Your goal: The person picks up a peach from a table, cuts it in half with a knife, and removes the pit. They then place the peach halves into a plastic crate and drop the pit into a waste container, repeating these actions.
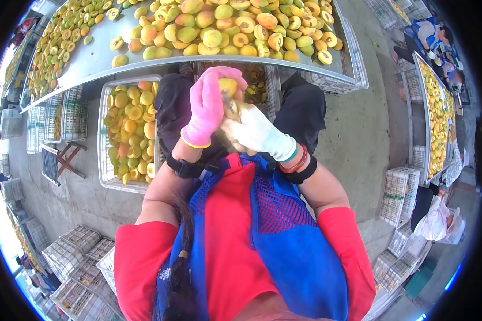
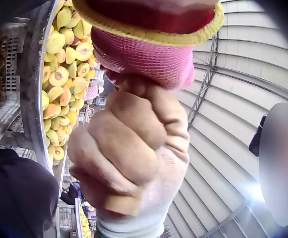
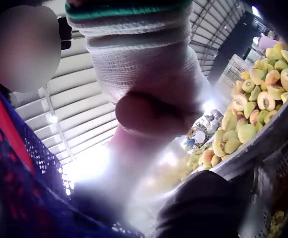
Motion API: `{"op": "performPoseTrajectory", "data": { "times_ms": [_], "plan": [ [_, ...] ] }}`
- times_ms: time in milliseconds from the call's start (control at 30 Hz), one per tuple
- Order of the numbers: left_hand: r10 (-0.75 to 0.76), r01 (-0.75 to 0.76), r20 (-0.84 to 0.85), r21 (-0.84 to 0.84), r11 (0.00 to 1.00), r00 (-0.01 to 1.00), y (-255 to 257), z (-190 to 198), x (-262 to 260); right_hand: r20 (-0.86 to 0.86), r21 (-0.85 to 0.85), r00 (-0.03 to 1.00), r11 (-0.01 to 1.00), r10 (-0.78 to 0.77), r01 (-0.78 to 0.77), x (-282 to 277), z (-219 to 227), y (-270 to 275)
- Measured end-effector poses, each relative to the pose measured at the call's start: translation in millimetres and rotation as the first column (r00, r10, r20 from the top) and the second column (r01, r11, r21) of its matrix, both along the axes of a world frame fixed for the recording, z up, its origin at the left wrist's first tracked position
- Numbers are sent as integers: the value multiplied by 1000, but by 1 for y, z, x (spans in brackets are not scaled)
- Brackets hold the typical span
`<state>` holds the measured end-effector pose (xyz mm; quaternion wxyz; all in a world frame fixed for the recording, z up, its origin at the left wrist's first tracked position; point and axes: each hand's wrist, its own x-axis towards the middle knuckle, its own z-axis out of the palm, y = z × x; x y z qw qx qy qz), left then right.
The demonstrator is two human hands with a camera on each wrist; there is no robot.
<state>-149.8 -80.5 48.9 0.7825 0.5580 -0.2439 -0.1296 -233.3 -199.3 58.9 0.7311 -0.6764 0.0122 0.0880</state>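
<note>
In the head view my left hand [image 1: 208, 104], in a pink knit glove, holds a yellow peach [image 1: 228, 86] with its fingers curled over the top. My right hand [image 1: 257, 128], in a white glove with tan-coated fingers, grips a small metal tool [image 1: 226, 100] just below the fruit. The tool's metal end meets the peach, and its handle is mostly hidden in the fist. In the left wrist view the right hand's curled fingers [image 2: 129, 134] sit right against the pink glove [image 2: 144, 59]. Both hands are above the lap, before the metal table's edge.
A metal table [image 1: 104, 53] ahead bears heaps of whole and halved peaches [image 1: 211, 37]. A white crate [image 1: 106, 174] of peach halves stands left of the knees; another crate [image 1: 273, 88] sits between them. Stacked crates [image 1: 399, 195], a folding stool [image 1: 64, 160] and other fruit tables surround the seat.
</note>
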Motion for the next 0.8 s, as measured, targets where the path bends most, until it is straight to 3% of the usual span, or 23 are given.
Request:
{"op": "performPoseTrajectory", "data": {
  "times_ms": [33, 133, 200, 400, 433, 533, 633, 733, 800],
  "plan": [
    [-24, 24, 15, -6, 1000, 1000, 1, 1, 0, -300, 273, 947, 962, 114, -30, -3, 15, -1],
    [-108, 109, 86, -11, 994, 990, 5, 2, 4, -278, 353, 932, 927, 234, -127, -4, 10, -9],
    [-194, 195, 170, 6, 981, 966, 7, 1, 12, -272, 371, 928, 918, 254, -142, -5, 10, -10],
    [-317, 312, 2, 170, 935, 948, 13, 3, 13, -300, 271, 914, 943, 275, -195, -5, 10, -11],
    [-368, 353, 48, 189, 916, 929, 15, 0, 18, -311, 247, 907, 946, 283, -210, -3, 10, -12],
    [-386, 364, 32, 276, 890, 922, 17, 3, 16, -319, 391, 864, 884, 390, -255, -1, 4, -14],
    [-478, 416, 174, 301, 858, 861, 17, -2, 17, -306, 317, 864, 898, 401, -305, -4, 6, -11],
    [-440, 427, 28, 199, 882, 897, 21, 1, 13, -369, 307, 857, 918, 359, -252, -5, 6, -8],
    [-231, 233, -36, 54, 971, 972, 22, -10, 17, -368, 304, 878, 932, 306, -198, -5, 2, -5]
  ]
}}
